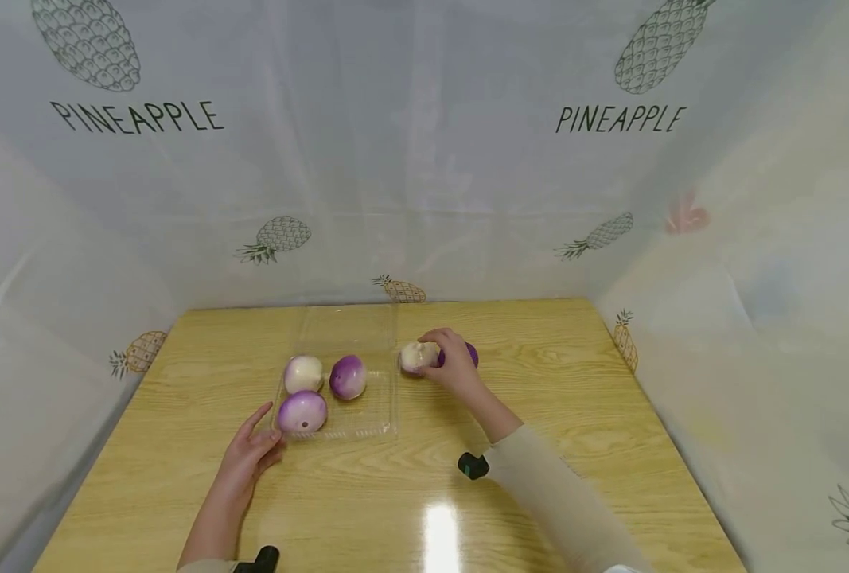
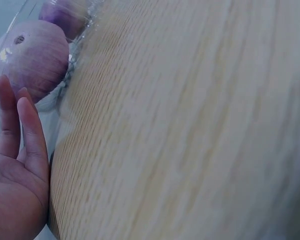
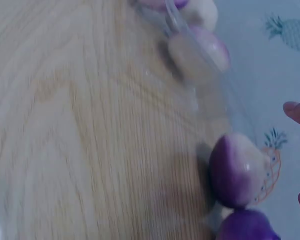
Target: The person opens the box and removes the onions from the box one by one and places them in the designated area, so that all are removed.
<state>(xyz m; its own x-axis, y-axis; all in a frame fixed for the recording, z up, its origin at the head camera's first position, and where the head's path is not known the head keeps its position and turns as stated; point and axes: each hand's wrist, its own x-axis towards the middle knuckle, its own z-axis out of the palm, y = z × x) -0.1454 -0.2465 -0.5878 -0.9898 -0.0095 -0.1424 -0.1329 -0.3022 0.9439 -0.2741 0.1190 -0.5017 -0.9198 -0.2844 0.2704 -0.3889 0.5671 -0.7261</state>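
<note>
A clear plastic clamshell box lies on the table with its lid folded back. In it sit a mostly white turnip, a pale purple turnip and a darker purple-and-white one. My left hand is at the box's near left corner; its fingers look fairly straight beside the pale purple turnip. To the right of the box, my right hand reaches over a white-and-purple turnip, thumb and fingers spread. The right wrist view shows them apart from it. A deep purple turnip is partly hidden behind that hand.
The wooden table ends at the back against a pale curtain printed with pineapples, which also hangs along both sides. Dark camera mounts sit at the wrists.
</note>
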